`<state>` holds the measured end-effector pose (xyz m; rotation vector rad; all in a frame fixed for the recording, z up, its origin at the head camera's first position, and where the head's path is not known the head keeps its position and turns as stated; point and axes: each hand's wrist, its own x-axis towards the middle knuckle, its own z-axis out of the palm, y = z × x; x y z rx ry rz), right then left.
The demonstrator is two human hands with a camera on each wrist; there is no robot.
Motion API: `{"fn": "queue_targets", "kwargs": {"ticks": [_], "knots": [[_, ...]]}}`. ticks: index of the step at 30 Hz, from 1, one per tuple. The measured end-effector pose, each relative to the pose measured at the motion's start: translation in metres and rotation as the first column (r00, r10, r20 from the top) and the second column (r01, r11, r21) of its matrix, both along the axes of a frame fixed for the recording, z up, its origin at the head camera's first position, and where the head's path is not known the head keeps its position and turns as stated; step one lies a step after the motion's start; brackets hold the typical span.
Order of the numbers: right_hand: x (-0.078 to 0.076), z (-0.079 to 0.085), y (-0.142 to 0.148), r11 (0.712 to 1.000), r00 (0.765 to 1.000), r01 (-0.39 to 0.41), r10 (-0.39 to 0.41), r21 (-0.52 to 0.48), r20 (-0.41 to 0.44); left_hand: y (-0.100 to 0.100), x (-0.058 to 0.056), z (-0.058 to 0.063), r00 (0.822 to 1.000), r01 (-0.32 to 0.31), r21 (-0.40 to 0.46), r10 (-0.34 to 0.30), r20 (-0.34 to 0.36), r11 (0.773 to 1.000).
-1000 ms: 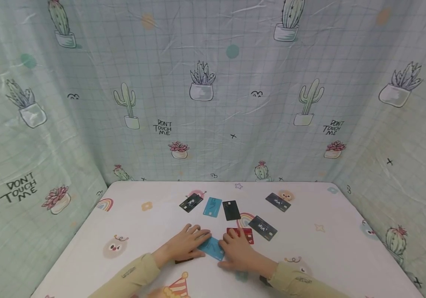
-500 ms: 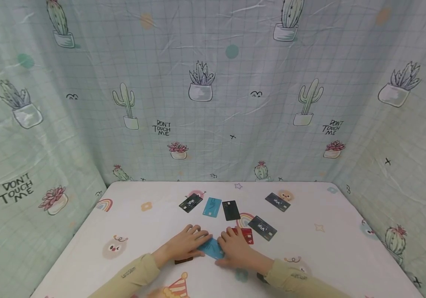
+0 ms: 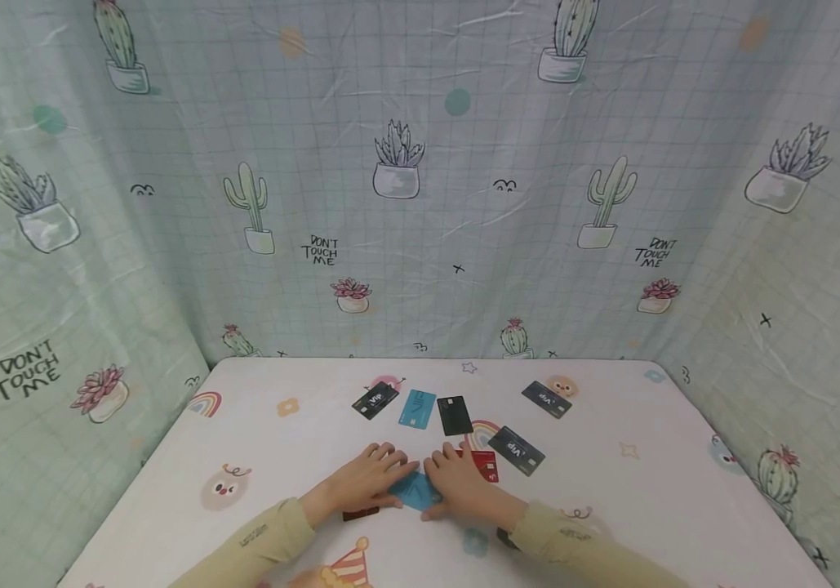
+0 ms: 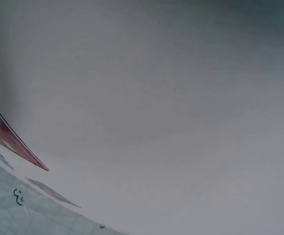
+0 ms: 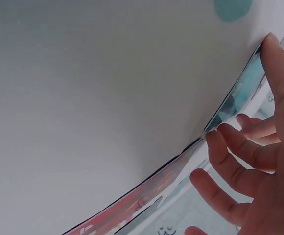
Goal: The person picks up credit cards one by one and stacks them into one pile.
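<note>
A blue card (image 3: 414,490) lies on the white table between both hands. My left hand (image 3: 370,482) holds its left end, fingertips at the far edge and thumb at the near edge. At the right end, my right hand (image 3: 467,486) spans it the same way; the right wrist view has the thumb (image 5: 274,61) at one corner of the blue card (image 5: 237,95) and curled fingers at the other. A red card (image 3: 486,465) sits partly behind the right fingers. Beside the left wrist is a dark reddish card (image 3: 361,514), mostly hidden.
Farther back lie a black VIP card (image 3: 375,400), another blue card (image 3: 417,409) and a plain black card (image 3: 455,416). Two dark grey VIP cards (image 3: 516,451) are to the right. A dark card (image 3: 505,537) shows beside the right sleeve. Patterned curtain (image 3: 420,220) surrounds the table.
My right hand has slid slightly left, closer to the left hand, covering more of the blue card and uncovering more of the dark card by its sleeve. The left hand has barely moved.
</note>
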<state>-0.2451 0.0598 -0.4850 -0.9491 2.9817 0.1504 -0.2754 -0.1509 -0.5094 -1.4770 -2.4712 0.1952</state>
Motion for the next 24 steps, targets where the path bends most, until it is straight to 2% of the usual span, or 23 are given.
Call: {"fn": "queue_targets", "kwargs": {"ticks": [7, 14, 24], "knots": [[-0.0031, -0.0001, -0.0057, 0.999, 1.0, 0.021, -0.022, 0.037, 0.011, 0.0016, -0.0022, 0.0002, 1.0, -0.026, -0.034, 0.026, -0.012, 0.999], [-0.005, 0.0014, -0.0081, 0.999, 0.999, 0.021, -0.023, 0.049, 0.041, 0.0022, -0.0041, -0.0024, 1.0, -0.025, -0.052, 0.024, -0.02, 0.998], [-0.0052, 0.0027, -0.0094, 0.998, 0.997, 0.036, -0.039, 0.056, 0.064, 0.0041, 0.0003, 0.0023, 1.0, -0.018, -0.071, 0.017, -0.015, 0.997]]}}
